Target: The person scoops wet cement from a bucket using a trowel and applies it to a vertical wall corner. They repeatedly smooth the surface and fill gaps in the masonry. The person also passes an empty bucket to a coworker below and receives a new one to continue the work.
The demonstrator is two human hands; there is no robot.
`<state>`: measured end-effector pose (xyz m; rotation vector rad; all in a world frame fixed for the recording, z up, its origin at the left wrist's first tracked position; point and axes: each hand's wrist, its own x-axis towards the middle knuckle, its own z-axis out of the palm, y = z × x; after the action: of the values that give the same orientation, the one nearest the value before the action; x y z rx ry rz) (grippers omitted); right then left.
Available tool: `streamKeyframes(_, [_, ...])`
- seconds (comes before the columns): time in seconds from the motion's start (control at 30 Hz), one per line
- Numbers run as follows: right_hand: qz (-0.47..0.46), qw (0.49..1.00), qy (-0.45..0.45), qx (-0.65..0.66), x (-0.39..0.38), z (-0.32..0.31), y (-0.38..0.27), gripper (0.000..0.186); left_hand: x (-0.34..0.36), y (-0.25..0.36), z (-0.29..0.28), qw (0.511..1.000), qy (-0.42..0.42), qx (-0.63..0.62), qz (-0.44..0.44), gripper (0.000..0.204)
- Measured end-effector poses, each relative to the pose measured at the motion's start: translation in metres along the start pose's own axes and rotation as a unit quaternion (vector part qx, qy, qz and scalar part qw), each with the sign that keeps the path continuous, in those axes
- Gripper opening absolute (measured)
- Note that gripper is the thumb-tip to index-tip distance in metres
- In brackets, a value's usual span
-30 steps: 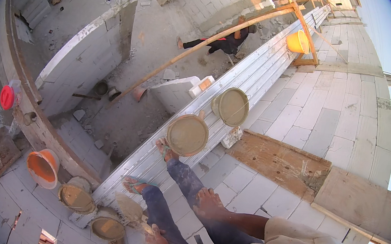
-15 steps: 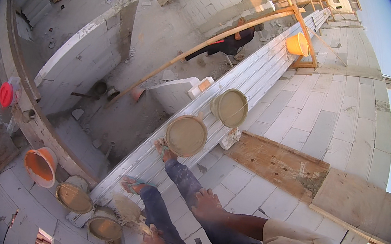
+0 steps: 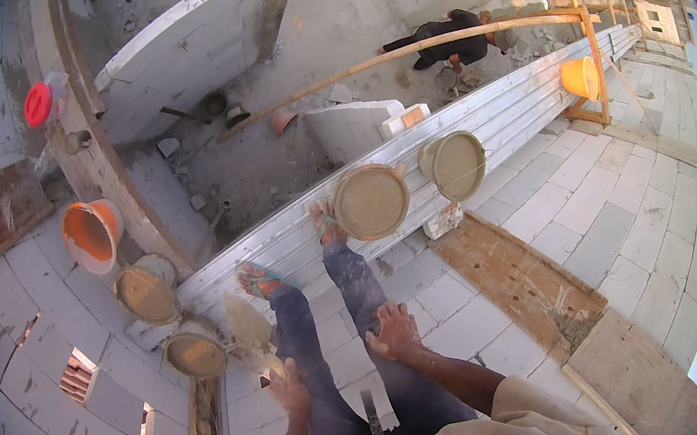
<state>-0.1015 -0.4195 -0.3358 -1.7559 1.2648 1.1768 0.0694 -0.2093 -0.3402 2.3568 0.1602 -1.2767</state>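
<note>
We look idle: left hand [image 3: 289, 386] gripping trowel [image 3: 247, 322], right hand [image 3: 395, 331] loose.
Scooping needs bucket [image 3: 196, 357] by plank's [image 3: 505, 97] near corner.

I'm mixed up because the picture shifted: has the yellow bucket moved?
No, the yellow bucket is in the same spot beside the wooden frame.

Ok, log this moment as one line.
left hand: holding trowel | right hand: resting on right leg | nearby: filled bucket left of trowel

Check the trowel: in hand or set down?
In hand: the left hand grips the trowel at its handle, the blade projecting past the hand. Whether the blade touches anything underneath, cannot tell.
</note>
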Motion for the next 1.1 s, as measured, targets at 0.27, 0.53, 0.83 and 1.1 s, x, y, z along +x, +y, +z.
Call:
streamKeyframes(0.27, [-0.011, 1.0, 0.023, 0.017, 0.0, 0.004, 0.004, 0.053, 0.0, -0.012, 0.004, 1.0, 0.006, -0.019, 0.013, 0.055])
streamKeyframes(0.53, [-0.011, 0.998, 0.041, 0.052, 0.003, 0.01, 0.005, 0.054, -0.003, 0.0, -0.002, 0.999, 0.003, 0.051, 0.008, 0.055])
streamKeyframes(0.83, [-0.008, 0.995, 0.07, 0.072, 0.002, 0.01, 0.0, 0.056, -0.008, 0.027, -0.009, 0.999, -0.01, 0.024, -0.038, 0.057])
streamKeyframes(1.1, [-0.028, 0.993, 0.084, 0.079, 0.004, 0.01, 0.002, 0.052, -0.003, 0.012, -0.005, 1.0, 0.0, 0.008, -0.018, 0.043])
